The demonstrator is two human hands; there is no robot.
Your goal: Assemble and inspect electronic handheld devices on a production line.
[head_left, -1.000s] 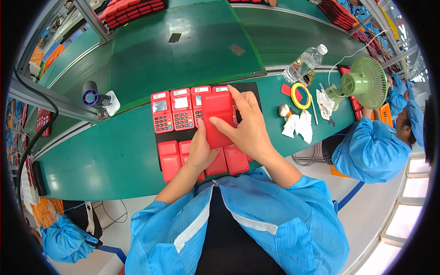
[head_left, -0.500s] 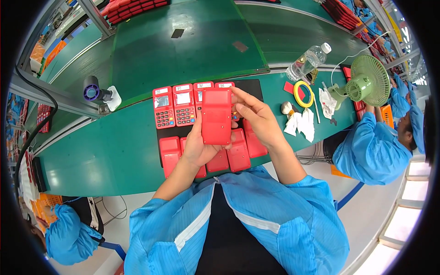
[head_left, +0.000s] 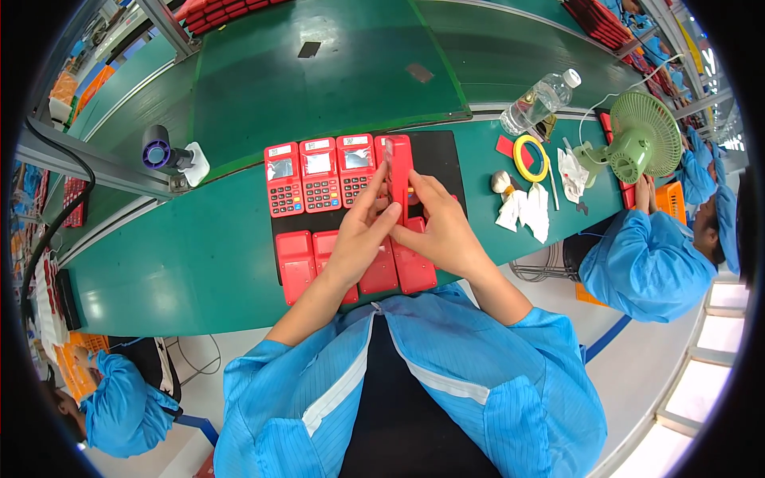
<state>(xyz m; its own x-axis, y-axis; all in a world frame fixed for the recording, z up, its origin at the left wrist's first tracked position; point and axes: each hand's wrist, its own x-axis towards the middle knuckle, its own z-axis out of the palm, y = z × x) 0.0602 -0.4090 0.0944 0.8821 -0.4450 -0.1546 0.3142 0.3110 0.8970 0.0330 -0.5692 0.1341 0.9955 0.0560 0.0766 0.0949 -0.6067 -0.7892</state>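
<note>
At the far left of the green tabletop (head_left: 159, 263) a small purple-fronted camera (head_left: 158, 151) sits on a white mount, well apart from the work. Next comes a black mat (head_left: 446, 159) carrying a back row of three red payment terminals (head_left: 319, 182), face up with their screens and keypads showing, side by side and touching. Below them, nearer the person, lies a row of red terminals turned face down (head_left: 296, 263), partly hidden under the forearms.

The left hand (head_left: 358, 235) is closed around the lower part of a red terminal (head_left: 398, 171), which stands on edge just right of the face-up row, so only its narrow side shows. The right hand (head_left: 442, 231) grips the same terminal from the other side, fingers curled about it and touching the left hand's fingers. Both hands cover the middle of the mat and block the view of whatever lies beneath them.

Further right, off the mat, a yellow tape ring (head_left: 530, 158) lies flat on the tabletop, with a clear plastic water bottle (head_left: 540, 102) lying tilted behind it. Crumpled white cloths (head_left: 527, 211) lie just beside the ring, toward the tabletop's near edge. A green desk fan (head_left: 641, 139) stands at the right end. Beyond it sits a co-worker in a blue smock (head_left: 645, 263), a hand raised near the fan's base.
</note>
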